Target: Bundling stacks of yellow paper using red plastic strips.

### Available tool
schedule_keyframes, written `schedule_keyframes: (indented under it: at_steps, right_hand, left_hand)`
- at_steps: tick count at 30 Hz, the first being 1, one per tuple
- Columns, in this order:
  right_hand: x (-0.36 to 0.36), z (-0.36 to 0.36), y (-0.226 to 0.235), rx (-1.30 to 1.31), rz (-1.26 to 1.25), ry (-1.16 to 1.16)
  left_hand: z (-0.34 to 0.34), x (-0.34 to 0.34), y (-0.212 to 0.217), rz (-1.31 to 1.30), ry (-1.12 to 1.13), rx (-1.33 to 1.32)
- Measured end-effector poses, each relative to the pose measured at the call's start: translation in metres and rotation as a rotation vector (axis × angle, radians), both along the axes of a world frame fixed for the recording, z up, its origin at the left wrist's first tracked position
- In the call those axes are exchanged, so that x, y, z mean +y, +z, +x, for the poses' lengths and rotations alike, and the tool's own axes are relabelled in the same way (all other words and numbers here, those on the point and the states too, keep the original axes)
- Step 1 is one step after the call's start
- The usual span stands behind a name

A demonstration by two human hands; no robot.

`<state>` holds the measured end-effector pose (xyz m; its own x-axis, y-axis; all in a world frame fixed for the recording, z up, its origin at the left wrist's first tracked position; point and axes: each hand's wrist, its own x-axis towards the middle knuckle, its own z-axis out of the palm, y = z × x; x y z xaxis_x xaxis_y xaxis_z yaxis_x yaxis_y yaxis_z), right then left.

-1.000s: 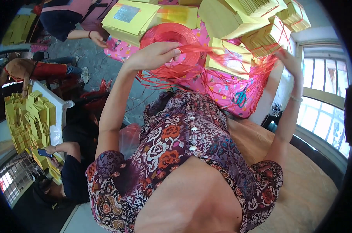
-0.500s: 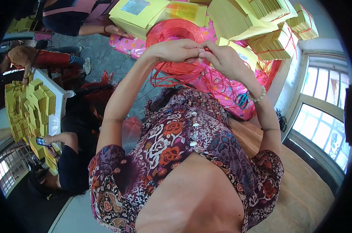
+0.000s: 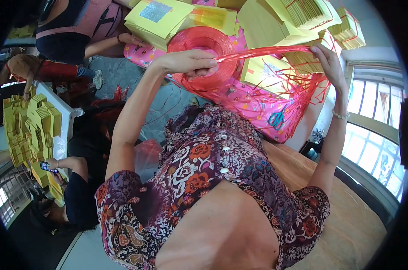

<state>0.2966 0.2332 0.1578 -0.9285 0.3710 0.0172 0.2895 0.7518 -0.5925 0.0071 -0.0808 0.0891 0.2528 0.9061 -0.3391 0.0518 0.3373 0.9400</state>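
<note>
In the head view, I am holding a red plastic twine bundle (image 3: 267, 53) taut between my left hand (image 3: 189, 63) and right hand (image 3: 328, 65), both gripping it well apart, its long axis running left to right above the pink patterned cover (image 3: 253, 107), my left hand lying nearer the red twine coil (image 3: 224, 44).

This looks like a small hand-work workshop for paper goods. String-tied yellow paper stacks (image 3: 306, 12) crowd 1 o'clock, a coil of red plastic twine (image 3: 219, 42) sits at 12, and teal-handled scissors (image 3: 276, 120) lie between 2 and 3 on a pink-covered surface (image 3: 253, 108). At 9 o'clock a white-edged surface (image 3: 65, 121) carries more yellow paper bundles (image 3: 44, 123). A barred window (image 3: 375, 101) stands at 3, grey floor (image 3: 123, 72) shows at 10.
</note>
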Motion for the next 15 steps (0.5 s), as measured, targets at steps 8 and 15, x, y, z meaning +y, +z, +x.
schedule_keyframes:
  at_steps: [8, 15]
  right_hand:
    - [-0.014, -0.003, -0.047, -0.216, 0.305, -0.076]
    - [-0.132, -0.094, -0.061, 0.234, 0.336, 0.284]
  left_hand:
    - [-0.004, 0.003, -0.019, -0.079, 0.045, 0.004]
    - [0.010, 0.031, -0.005, 0.032, 0.013, 0.165]
